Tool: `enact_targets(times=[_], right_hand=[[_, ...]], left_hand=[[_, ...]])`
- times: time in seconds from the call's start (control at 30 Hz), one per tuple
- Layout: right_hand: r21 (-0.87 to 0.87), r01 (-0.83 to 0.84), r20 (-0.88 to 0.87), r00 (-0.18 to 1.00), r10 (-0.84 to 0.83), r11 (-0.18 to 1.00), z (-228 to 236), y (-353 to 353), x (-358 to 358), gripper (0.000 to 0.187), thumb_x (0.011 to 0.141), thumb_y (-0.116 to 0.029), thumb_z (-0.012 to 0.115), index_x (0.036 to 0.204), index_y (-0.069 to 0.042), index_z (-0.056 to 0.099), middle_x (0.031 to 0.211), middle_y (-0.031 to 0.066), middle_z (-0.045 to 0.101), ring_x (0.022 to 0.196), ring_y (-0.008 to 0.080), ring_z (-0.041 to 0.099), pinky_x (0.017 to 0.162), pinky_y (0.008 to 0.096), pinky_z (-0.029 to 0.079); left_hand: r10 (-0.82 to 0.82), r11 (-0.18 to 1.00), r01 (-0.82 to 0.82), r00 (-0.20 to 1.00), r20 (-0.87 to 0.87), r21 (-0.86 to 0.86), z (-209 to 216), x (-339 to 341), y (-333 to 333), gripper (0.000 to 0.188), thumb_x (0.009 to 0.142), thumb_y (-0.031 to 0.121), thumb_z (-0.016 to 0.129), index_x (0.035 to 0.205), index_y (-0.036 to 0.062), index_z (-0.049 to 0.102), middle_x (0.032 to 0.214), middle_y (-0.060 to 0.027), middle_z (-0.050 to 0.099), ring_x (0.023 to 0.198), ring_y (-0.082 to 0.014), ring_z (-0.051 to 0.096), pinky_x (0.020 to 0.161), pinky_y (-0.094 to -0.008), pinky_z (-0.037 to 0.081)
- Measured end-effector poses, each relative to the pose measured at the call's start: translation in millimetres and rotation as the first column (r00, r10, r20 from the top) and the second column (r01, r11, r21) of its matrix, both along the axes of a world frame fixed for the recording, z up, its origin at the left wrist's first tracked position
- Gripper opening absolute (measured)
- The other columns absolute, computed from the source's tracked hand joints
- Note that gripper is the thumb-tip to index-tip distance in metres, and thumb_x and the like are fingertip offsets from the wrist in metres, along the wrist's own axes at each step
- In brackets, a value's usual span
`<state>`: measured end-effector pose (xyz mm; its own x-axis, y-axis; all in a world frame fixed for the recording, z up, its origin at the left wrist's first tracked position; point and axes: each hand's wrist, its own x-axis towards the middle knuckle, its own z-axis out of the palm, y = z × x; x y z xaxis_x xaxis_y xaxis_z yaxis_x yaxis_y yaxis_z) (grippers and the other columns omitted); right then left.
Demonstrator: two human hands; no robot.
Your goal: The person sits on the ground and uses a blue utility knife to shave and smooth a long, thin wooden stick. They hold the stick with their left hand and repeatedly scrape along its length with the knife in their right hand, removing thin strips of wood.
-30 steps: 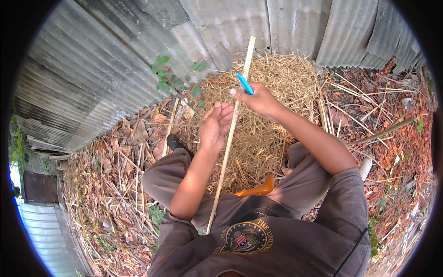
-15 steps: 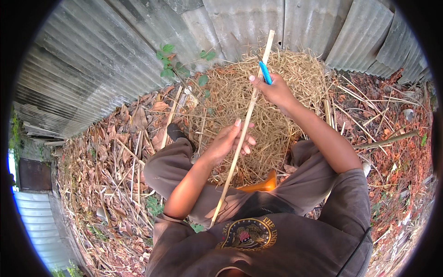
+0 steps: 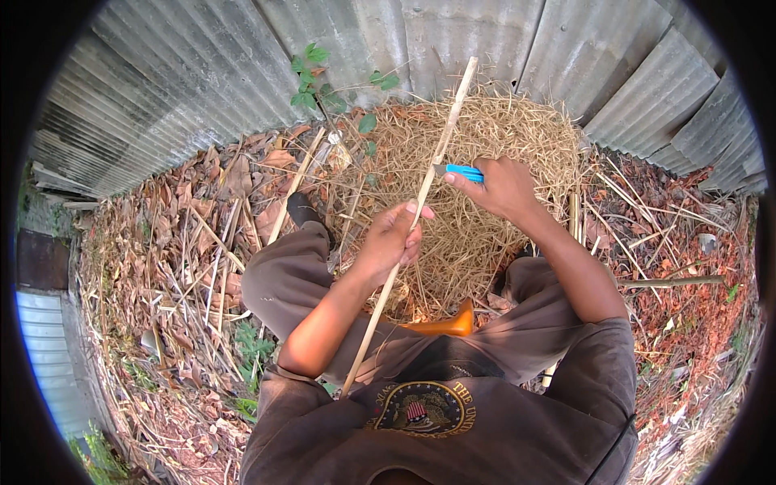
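Note:
A long, pale strip of split bamboo or wood (image 3: 457, 105) slants from my lap up over the straw. My left hand (image 3: 391, 240) is closed round it near its middle. In my right hand (image 3: 503, 189) is a blue utility knife (image 3: 464, 172), gripped by its handle. The knife's short blade points left and meets, or nearly meets, the strip just above my left hand. Below the hands, a heap of dry straw or shavings (image 3: 517, 133) lies between my feet. The strip's lower end rests against my shirt.
Corrugated metal sheets (image 3: 461, 40) form a wall along the far side. Dry leaves and loose sticks (image 3: 206, 267) cover the ground at left. More thin sticks (image 3: 626, 218) lie at right. A green-leaved plant (image 3: 307, 81) grows by the wall. Something orange (image 3: 444, 325) shows beneath my legs.
My left hand has closed round the strip. My right hand has come off the strip's upper part, moved nearer and right, and turned the knife so its blade points left.

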<state>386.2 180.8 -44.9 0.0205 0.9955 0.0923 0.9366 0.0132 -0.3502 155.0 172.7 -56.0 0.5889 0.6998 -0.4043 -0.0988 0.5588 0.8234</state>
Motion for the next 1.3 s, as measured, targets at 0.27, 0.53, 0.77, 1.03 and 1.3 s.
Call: enact_targets(times=[0.27,0.53,0.77,1.03,1.3], right_hand=[[0.211,-0.048,0.162,0.987,0.013,0.976,-6.7,-0.8,1.9,0.073,0.079,-0.075,0.046,0.063,-0.006,0.061,0.05,0.0131,0.056,0.051,0.0313,0.062,0.047,0.0445,0.047],[0.026,0.28,-0.075,0.958,-0.277,0.96,-10.1,34.9,72.6,0.084,0.077,-0.083,0.035,0.056,-0.006,0.061,0.049,0.0126,0.056,0.049,0.0301,0.06,0.048,0.0435,0.046],[0.123,-0.151,-0.043,0.987,0.158,0.981,2.0,-23.3,8.1,0.078,0.076,-0.079,0.045,0.057,-0.005,0.061,0.046,0.0117,0.053,0.047,0.0308,0.059,0.048,0.0437,0.046],[0.35,-0.21,0.124,0.976,0.177,0.913,0.0,-25.2,9.4,0.075,0.067,-0.083,0.051,0.055,-0.009,0.058,0.043,0.0081,0.051,0.041,0.0264,0.056,0.043,0.0391,0.044],[0.511,-0.329,0.246,0.941,0.231,0.794,-18.8,4.1,35.5,0.071,0.059,-0.082,0.058,0.053,-0.012,0.053,0.046,0.0043,0.051,0.041,0.0242,0.054,0.042,0.0374,0.043]], left_hand=[[0.012,1.0,-0.013,0.999,-0.039,-0.029,14.7,1.1,-21.1,0.029,0.103,0.033,0.037,0.097,0.0072,0.049,0.057,0.0035,0.034,0.04,-0.0063,0.027,0.04,-0.0223,0.026],[-0.066,0.993,0.075,0.993,0.097,-0.086,2.7,3.8,-68.2,0.028,0.103,0.031,0.035,0.093,0.0076,0.047,0.056,0.0036,0.034,0.038,-0.0063,0.027,0.038,-0.0213,0.026],[0.072,0.982,-0.032,0.976,0.207,-0.188,20.8,2.5,-64.0,0.029,0.103,0.03,0.033,0.09,0.0084,0.046,0.054,0.0043,0.032,0.036,-0.006,0.024,0.04,-0.0213,0.027],[0.09,0.987,-0.065,0.982,0.165,-0.15,35.0,8.1,-71.9,0.03,0.103,0.035,0.036,0.088,0.0097,0.043,0.053,0.0046,0.029,0.037,-0.0066,0.024,0.044,-0.0223,0.027],[0.076,0.984,-0.045,0.981,0.18,-0.171,33.2,15.9,-68.2,0.028,0.103,0.033,0.036,0.088,0.0099,0.042,0.055,0.004,0.03,0.039,-0.007,0.024,0.043,-0.0228,0.026]])
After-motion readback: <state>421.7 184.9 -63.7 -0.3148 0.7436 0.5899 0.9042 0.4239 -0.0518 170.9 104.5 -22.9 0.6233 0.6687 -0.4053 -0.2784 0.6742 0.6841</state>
